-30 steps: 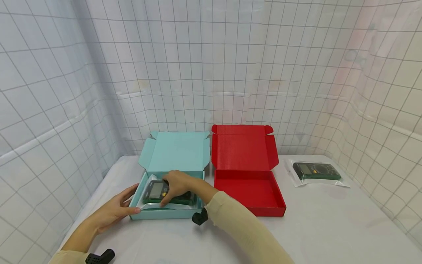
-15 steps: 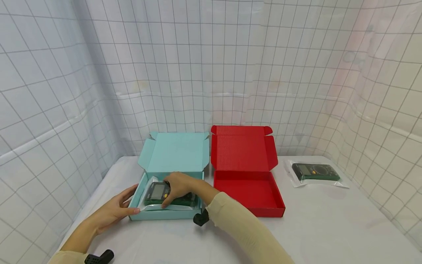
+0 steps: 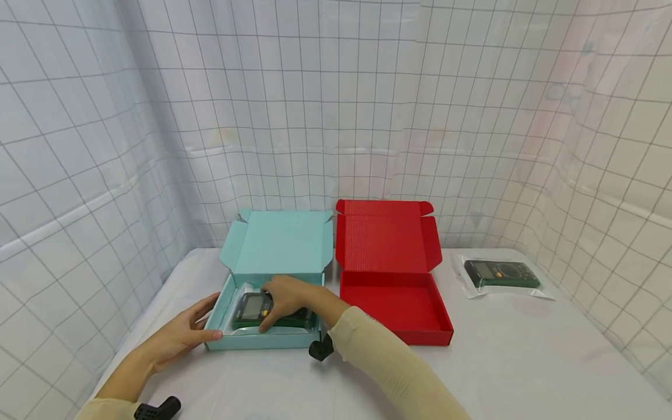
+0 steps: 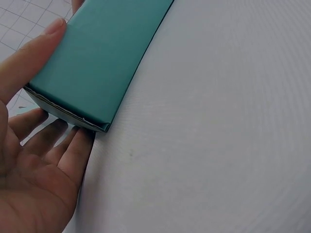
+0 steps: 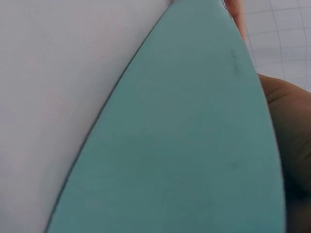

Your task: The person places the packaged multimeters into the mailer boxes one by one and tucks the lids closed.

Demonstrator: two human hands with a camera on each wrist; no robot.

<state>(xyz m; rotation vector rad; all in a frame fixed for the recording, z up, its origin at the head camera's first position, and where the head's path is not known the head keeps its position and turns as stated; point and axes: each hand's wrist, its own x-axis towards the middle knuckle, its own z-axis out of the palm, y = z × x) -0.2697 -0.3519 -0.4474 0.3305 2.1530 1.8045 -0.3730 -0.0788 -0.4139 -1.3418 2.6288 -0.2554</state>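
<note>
While the right hand curls its fingers over the bagged multimeter inside the teal box, steadied by the flat, open left hand, seating appears under way; release likely follows.

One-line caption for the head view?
Right hand rests on bagged multimeter in teal box; left hand steadies its corner.

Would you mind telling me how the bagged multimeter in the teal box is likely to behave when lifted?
The multimeter looks rigid, probably fairly heavy for its size. Its glossy plastic bag may slip under the right hand. Flat-bodied, so unlikely to roll.
</note>
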